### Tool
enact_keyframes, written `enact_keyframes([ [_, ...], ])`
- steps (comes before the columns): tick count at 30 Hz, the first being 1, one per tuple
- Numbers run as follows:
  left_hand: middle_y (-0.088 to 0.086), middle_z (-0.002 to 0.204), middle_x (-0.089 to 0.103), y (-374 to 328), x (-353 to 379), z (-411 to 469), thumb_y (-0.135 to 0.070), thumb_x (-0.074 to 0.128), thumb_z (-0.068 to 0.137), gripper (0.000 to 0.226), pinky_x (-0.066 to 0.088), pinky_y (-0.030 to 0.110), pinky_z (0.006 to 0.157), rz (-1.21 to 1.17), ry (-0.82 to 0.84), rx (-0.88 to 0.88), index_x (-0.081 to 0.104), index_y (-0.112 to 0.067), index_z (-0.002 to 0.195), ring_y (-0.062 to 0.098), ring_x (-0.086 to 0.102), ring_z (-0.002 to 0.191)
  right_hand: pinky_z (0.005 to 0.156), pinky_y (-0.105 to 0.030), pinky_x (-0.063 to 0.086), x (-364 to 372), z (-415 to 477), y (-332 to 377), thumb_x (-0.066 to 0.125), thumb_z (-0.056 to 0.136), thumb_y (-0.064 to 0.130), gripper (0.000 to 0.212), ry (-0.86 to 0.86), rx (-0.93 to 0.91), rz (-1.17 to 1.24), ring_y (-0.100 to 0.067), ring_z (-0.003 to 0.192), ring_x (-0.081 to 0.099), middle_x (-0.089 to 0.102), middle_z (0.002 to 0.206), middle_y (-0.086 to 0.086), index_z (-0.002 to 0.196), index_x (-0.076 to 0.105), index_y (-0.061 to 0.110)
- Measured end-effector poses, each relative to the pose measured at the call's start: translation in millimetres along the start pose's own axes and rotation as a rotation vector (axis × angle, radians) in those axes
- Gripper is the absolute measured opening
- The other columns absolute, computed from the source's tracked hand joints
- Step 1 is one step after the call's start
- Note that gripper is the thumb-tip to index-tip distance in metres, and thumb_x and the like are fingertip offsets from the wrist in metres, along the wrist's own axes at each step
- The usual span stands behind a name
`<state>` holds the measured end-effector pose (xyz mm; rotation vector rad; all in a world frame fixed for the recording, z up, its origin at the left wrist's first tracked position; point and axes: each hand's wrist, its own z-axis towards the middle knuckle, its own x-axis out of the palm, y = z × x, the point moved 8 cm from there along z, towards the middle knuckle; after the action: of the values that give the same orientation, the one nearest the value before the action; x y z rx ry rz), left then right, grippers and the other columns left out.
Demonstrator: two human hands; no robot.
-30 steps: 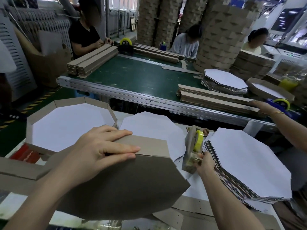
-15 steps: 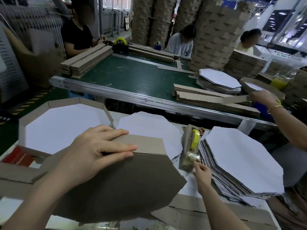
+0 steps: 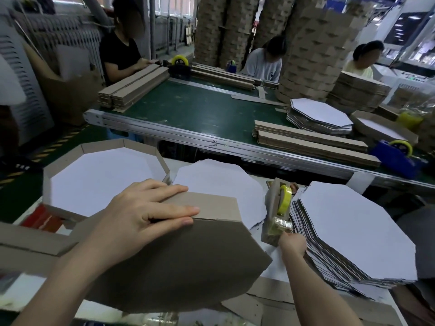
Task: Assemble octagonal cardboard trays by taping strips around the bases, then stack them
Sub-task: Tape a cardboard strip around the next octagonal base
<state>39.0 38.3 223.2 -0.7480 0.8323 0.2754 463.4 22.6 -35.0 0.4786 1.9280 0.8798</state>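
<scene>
A brown octagonal base (image 3: 179, 262) lies tilted, underside up, in front of me. A cardboard strip (image 3: 211, 204) stands folded along its far edge. My left hand (image 3: 146, 215) lies flat over that joint, fingers straight, pressing strip against base. My right hand (image 3: 292, 243) pinches the clear tape end at the foot of a cardboard tape dispenser (image 3: 276, 208) with a yellow roll. A finished tray (image 3: 103, 175) with white floor sits at the left. A loose white octagon (image 3: 219, 184) lies behind the base. A thick stack of white-faced bases (image 3: 353, 234) is at the right.
A green conveyor belt (image 3: 188, 109) runs across behind my bench, with bundles of strips (image 3: 310, 142), another stack of octagons (image 3: 320, 114) and a blue tape dispenser (image 3: 397, 154). Three people sit along its far side. Tall cardboard stacks (image 3: 315, 43) stand behind them. Loose strips (image 3: 26, 243) lie at my left.
My right hand has slid down from the dispenser's body to the tape end at its foot. The neighbour's arm at the right has left the view. My left hand keeps pressing the strip.
</scene>
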Motion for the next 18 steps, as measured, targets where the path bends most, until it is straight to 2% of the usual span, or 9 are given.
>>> enact_keyframes([
  [3, -0.015, 0.125, 0.061, 2, 0, -4, -0.074, 0.032, 0.085, 0.048, 0.051, 0.037, 0.084, -0.028, 0.004, -0.002, 0.066, -0.049, 0.108, 0.012, 0.056, 0.108, 0.063, -0.035, 0.043, -10, -2, -27, 0.057, 0.093, 0.0, 0.009, -0.055, 0.113, -0.119, -0.029, 0.067, 0.051, 0.053, 0.076, -0.017, 0.086, 0.056, -0.006],
  [5, -0.017, 0.126, 0.06, 3, -1, -6, -0.076, 0.032, 0.084, 0.047, 0.049, 0.035, 0.087, -0.058, 0.002, -0.014, 0.066, -0.052, 0.107, 0.009, 0.054, 0.111, 0.062, -0.036, 0.043, -16, -7, -40, 0.056, 0.093, 0.0, 0.007, -0.09, 0.143, -0.139, -0.025, 0.061, 0.047, 0.049, 0.072, -0.014, 0.09, 0.056, -0.006],
  [7, -0.017, 0.127, 0.06, 4, -4, -5, -0.073, 0.036, 0.084, 0.045, 0.049, 0.035, 0.088, -0.064, -0.006, -0.019, 0.067, -0.051, 0.107, 0.006, 0.053, 0.111, 0.064, -0.036, 0.047, -10, -16, -23, 0.058, 0.094, 0.005, 0.014, -0.063, 0.053, -0.094, -0.026, 0.065, 0.054, 0.058, 0.075, -0.014, 0.099, 0.063, -0.007],
  [9, -0.013, 0.126, 0.061, 3, -6, -4, -0.066, 0.04, 0.085, 0.041, 0.05, 0.038, 0.087, -0.029, -0.002, 0.005, 0.068, -0.047, 0.108, 0.01, 0.055, 0.11, 0.073, -0.039, 0.054, 2, -32, 11, 0.063, 0.093, 0.008, 0.015, -0.009, -0.08, -0.015, -0.03, 0.082, 0.062, 0.069, 0.094, -0.015, 0.104, 0.07, 0.0],
  [11, -0.013, 0.127, 0.06, 4, -7, -7, -0.066, 0.039, 0.087, 0.042, 0.05, 0.039, 0.087, -0.024, 0.008, 0.027, 0.068, -0.046, 0.11, 0.012, 0.056, 0.109, 0.072, -0.034, 0.055, 9, -53, 49, 0.065, 0.092, 0.012, 0.016, 0.018, -0.179, 0.073, -0.025, 0.083, 0.062, 0.07, 0.102, -0.012, 0.105, 0.073, 0.007],
  [14, -0.017, 0.129, 0.058, 5, -6, -12, -0.066, 0.041, 0.087, 0.037, 0.044, 0.036, 0.092, -0.023, 0.031, 0.052, 0.064, -0.051, 0.111, 0.011, 0.053, 0.115, 0.058, -0.015, 0.047, 14, -90, 108, 0.065, 0.093, 0.018, 0.019, 0.098, -0.305, 0.217, -0.008, 0.068, 0.058, 0.069, 0.091, -0.003, 0.11, 0.073, 0.011],
  [16, -0.02, 0.131, 0.055, 6, -5, -14, -0.062, 0.045, 0.085, 0.033, 0.038, 0.035, 0.098, -0.006, 0.059, 0.069, 0.062, -0.055, 0.112, 0.01, 0.049, 0.121, 0.05, -0.013, 0.042, 10, -121, 146, 0.066, 0.094, 0.02, 0.02, 0.171, -0.375, 0.323, -0.006, 0.066, 0.058, 0.069, 0.084, 0.0, 0.111, 0.072, 0.011],
  [18, -0.025, 0.132, 0.051, 7, -6, -17, -0.061, 0.046, 0.084, 0.032, 0.036, 0.033, 0.1, -0.037, 0.079, 0.076, 0.061, -0.057, 0.112, 0.006, 0.044, 0.125, 0.05, -0.015, 0.043, 1, -155, 175, 0.066, 0.094, 0.022, 0.019, 0.241, -0.429, 0.402, -0.008, 0.066, 0.058, 0.069, 0.08, 0.003, 0.109, 0.073, 0.012],
])
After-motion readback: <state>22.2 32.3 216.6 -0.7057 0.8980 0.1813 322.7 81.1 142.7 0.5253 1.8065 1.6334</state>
